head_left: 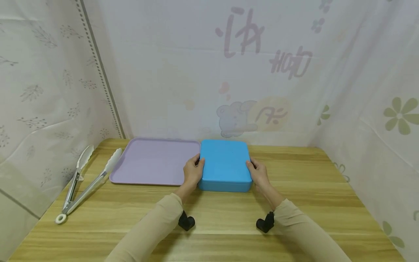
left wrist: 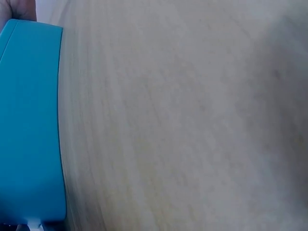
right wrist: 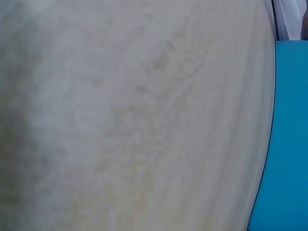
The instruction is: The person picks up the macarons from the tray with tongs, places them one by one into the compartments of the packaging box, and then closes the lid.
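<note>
A blue lidded box (head_left: 225,162) sits on the wooden table, right of a lilac tray (head_left: 157,162). My left hand (head_left: 192,171) grips its left side, thumb up by the lid's edge. On the opposite side my right hand (head_left: 258,172) holds the box the same way, its thumb on the lid's edge. Most of the other fingers are hidden against the box's sides. The left wrist view shows the box's front wall (left wrist: 31,120) with a bit of a hand at the top corner; in the right wrist view the blue wall (right wrist: 288,134) fills the right edge.
White-tipped metal tongs (head_left: 78,185) lie spread at the table's left, one tip beside the tray. A patterned cloth (head_left: 183,72) hangs behind and at both sides. The wooden tabletop (head_left: 301,182) extends to the right and in front of the box.
</note>
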The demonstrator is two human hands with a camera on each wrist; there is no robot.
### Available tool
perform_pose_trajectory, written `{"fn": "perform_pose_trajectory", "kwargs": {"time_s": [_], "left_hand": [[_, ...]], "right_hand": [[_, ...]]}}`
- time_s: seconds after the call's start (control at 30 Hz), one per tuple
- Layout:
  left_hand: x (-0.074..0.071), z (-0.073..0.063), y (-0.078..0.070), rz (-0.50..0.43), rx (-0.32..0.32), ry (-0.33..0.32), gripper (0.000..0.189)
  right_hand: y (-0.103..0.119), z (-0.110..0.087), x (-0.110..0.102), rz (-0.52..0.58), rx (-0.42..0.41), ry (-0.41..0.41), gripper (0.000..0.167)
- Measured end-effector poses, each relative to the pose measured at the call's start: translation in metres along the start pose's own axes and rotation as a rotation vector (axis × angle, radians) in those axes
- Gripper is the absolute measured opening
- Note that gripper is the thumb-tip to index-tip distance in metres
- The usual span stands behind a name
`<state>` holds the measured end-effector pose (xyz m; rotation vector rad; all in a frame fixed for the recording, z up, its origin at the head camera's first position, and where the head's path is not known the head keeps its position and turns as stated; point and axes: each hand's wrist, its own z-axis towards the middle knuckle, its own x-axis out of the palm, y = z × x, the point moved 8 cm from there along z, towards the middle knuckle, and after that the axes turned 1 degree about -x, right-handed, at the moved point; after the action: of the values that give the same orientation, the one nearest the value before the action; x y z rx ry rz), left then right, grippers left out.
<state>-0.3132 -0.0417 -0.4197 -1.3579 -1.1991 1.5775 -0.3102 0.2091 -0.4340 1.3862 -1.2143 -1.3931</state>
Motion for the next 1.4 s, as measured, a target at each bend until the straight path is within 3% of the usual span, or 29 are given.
{"fn": "perform_pose_trajectory", "kwargs": {"time_s": [0.3, 0.67, 1.13, 1.4], "left_hand": [[0.0, 0.003, 0.001, -0.017, -0.031, -0.016, 0.042], [-0.001, 0.008, 0.002, -0.111, -0.155, -0.04, 0.038], [0.0, 0.006, 0.009, -0.25, -0.218, -0.056, 0.036], [-0.002, 0.004, 0.012, -0.246, -0.216, -0.058, 0.036]], "right_hand": [[-0.003, 0.001, -0.001, 0.025, 0.047, -0.028, 0.051], [-0.006, 0.003, -0.003, 0.187, 0.148, -0.051, 0.049], [-0.014, 0.007, -0.005, 0.265, 0.19, -0.077, 0.05], [-0.018, 0.005, -0.004, 0.29, 0.203, -0.091, 0.049]]}}
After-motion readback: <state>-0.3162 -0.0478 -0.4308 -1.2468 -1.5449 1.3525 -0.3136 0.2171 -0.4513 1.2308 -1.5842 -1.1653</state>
